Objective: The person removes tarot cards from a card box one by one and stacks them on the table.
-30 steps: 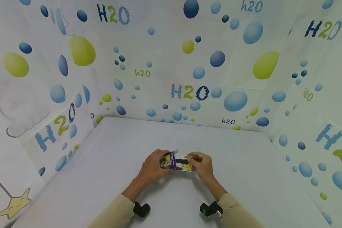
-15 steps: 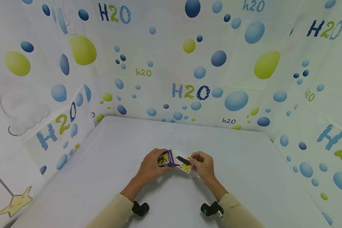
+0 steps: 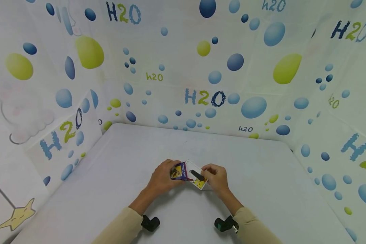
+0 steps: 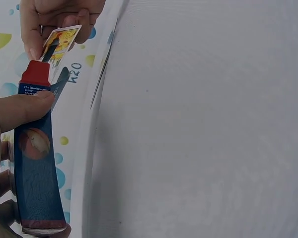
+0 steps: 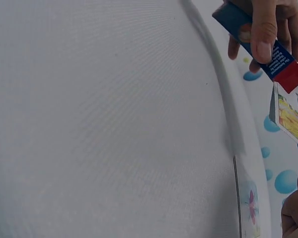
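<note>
My left hand (image 3: 162, 178) grips a small dark blue printed box (image 3: 177, 171), its thumb across the front in the left wrist view. A red flap (image 4: 36, 73) stands out at the box's open end. Against that end, my right hand (image 3: 217, 178) pinches a white-bordered card (image 3: 199, 183) with a yellow picture and a dark stripe. The card slants down to the right; whether it is one card or a stack I cannot tell. A thin flat piece (image 5: 251, 208) with a pink flower print lies on the table under the right hand, mostly hidden in the head view.
The white-covered table (image 3: 134, 145) spreads around both hands. Behind and beside it hangs a curtain (image 3: 170, 51) printed with blue and green drops. A dark wrist camera (image 3: 150, 223) sits at each cuff.
The card swung from nearly level with the box to a downward slant. Its right end moved slightly lower and nearer. Both hands keep their hold and have shifted little.
</note>
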{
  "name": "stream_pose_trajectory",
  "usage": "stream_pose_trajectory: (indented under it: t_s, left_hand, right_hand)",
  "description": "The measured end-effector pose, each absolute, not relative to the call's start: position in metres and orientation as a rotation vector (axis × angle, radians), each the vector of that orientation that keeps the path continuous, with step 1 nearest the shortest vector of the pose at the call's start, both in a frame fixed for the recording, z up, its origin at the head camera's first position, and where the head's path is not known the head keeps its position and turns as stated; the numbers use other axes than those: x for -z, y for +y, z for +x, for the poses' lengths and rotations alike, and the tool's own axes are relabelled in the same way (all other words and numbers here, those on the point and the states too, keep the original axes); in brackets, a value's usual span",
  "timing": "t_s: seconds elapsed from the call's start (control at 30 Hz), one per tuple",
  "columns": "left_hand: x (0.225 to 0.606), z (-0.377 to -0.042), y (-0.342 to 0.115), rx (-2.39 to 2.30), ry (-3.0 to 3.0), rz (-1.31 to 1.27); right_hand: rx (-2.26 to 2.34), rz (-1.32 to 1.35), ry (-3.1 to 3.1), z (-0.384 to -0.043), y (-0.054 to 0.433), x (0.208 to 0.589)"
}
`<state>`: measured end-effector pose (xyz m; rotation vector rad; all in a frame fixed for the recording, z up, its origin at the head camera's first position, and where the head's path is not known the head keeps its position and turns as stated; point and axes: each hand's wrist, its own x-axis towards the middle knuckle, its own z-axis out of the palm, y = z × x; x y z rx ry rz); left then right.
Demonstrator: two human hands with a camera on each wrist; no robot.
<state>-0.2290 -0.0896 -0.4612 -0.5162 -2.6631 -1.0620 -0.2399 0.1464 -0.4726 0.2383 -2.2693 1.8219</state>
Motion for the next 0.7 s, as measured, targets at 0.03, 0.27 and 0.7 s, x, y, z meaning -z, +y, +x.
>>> stream_pose_trajectory:
  t_s: [0.03, 0.27, 0.7]
  left_hand:
    - [0.4612, -0.2288, -0.0896, 1.062, -2.662, -0.519]
    - [0.4618, -0.2271, -0.0900, 1.058, -2.661, -0.523]
    - [0.4641, -0.2294, -0.0905, 1.063, -2.660, -0.514]
  right_hand:
    - [-1.807, 0.240, -2.277, -0.2399, 0.1466, 0.4724]
    - [-1.671, 0.326, -2.339, -0.2402, 0.1480, 0.4721]
    - [-1.612, 0.332, -2.408, -0.2407, 0.1481, 0.4761]
